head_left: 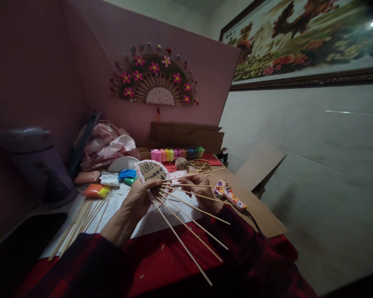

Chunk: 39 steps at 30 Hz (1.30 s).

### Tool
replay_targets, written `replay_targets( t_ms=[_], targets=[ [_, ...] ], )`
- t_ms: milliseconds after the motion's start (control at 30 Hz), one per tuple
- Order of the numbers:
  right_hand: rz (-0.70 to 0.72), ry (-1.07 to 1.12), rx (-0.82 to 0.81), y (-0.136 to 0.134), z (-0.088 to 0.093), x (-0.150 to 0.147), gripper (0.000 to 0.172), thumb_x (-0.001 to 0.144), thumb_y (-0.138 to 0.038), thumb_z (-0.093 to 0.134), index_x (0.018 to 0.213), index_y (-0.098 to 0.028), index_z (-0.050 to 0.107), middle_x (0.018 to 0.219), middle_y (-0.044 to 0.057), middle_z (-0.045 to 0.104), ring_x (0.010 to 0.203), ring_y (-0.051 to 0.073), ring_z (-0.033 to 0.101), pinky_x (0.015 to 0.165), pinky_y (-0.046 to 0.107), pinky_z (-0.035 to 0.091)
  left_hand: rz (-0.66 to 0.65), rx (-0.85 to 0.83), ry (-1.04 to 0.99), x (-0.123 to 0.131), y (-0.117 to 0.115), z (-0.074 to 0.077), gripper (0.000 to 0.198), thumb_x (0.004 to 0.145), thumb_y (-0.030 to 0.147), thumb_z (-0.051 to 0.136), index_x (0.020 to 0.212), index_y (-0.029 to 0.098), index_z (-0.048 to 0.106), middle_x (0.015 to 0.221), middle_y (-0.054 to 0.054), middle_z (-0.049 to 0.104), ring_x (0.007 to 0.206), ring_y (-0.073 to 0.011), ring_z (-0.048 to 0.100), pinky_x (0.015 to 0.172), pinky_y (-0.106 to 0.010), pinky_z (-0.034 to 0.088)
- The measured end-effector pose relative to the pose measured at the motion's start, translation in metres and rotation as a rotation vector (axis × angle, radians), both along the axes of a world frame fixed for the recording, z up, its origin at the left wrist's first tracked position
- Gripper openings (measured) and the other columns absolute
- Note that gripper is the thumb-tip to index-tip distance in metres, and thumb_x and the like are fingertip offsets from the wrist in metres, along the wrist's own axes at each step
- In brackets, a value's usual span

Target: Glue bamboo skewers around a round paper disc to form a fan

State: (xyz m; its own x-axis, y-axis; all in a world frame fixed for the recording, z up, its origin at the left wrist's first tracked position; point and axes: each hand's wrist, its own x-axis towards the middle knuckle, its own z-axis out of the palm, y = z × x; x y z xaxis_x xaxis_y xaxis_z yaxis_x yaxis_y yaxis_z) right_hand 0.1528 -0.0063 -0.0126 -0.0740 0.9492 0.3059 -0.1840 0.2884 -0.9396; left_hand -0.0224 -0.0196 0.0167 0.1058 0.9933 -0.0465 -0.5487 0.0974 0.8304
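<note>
My left hand (139, 194) pinches a small cardboard piece (155, 171) with pale pink fabric folded over its edge and printing on its bare face. Several thin wooden sticks (192, 223) fan out from this piece toward the right and toward me. My right hand (202, 190) is closed, its fingertips on one of the upper sticks near the cardboard. The palm is partly hidden behind the sticks. Just right of that hand lies a flower-patterned glue gun (231, 194) with a black cord.
Loose sticks (77, 223) lie on white paper at left, near bagged coloured clay (96, 190). Behind are a clay row (177, 154), a twine ball (181, 163) and bundled fabric (108, 142). A purple bin (39, 165) stands left; a flowered stick fan (155, 78) hangs on the pink panel.
</note>
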Motion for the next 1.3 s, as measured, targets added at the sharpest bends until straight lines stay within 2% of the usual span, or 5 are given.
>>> replay_targets(
  t_ms=[300,533,900,1300],
  targets=[
    [0.004,-0.012,-0.018,-0.0041,0.0042,-0.0005,0.024,0.066,-0.038,0.074,0.070,-0.014,0.070,0.052,-0.002,0.055,0.045,0.006,0.043,0.042,0.021,0.029,-0.011,0.014,0.017,-0.0006,-0.0005,-0.0009,0.028,0.060,0.004,0.068,0.086,0.011,0.061,0.068,-0.006,0.068,0.057,-0.0167,0.065,0.051,-0.023,0.054],
    [-0.002,-0.034,0.005,-0.0051,0.0060,-0.0008,0.025,0.067,-0.037,0.073,0.070,-0.013,0.070,0.051,-0.002,0.054,0.044,0.006,0.041,0.042,0.021,0.026,-0.021,0.007,0.011,-0.0002,-0.0003,-0.0005,0.026,0.061,0.003,0.066,0.085,0.010,0.060,0.067,-0.007,0.068,0.053,-0.0178,0.065,0.048,-0.026,0.054],
    [0.001,-0.054,0.026,0.0000,-0.0011,0.0007,0.026,0.071,-0.038,0.070,0.075,-0.013,0.070,0.056,0.002,0.059,0.047,0.007,0.042,0.043,0.022,0.028,-0.023,-0.012,-0.013,0.0014,-0.0004,0.0002,0.033,0.059,0.002,0.065,0.090,0.010,0.058,0.066,-0.006,0.069,0.052,-0.0185,0.065,0.047,-0.026,0.055],
    [0.012,-0.072,0.049,0.0017,-0.0003,0.0009,0.025,0.071,-0.039,0.070,0.070,-0.014,0.069,0.055,0.002,0.057,0.046,0.008,0.041,0.042,0.023,0.028,-0.023,0.012,-0.003,0.0009,0.0015,-0.0017,0.029,0.059,0.003,0.066,0.087,0.010,0.059,0.066,-0.005,0.068,0.052,-0.0164,0.064,0.048,-0.026,0.055]
  ],
)
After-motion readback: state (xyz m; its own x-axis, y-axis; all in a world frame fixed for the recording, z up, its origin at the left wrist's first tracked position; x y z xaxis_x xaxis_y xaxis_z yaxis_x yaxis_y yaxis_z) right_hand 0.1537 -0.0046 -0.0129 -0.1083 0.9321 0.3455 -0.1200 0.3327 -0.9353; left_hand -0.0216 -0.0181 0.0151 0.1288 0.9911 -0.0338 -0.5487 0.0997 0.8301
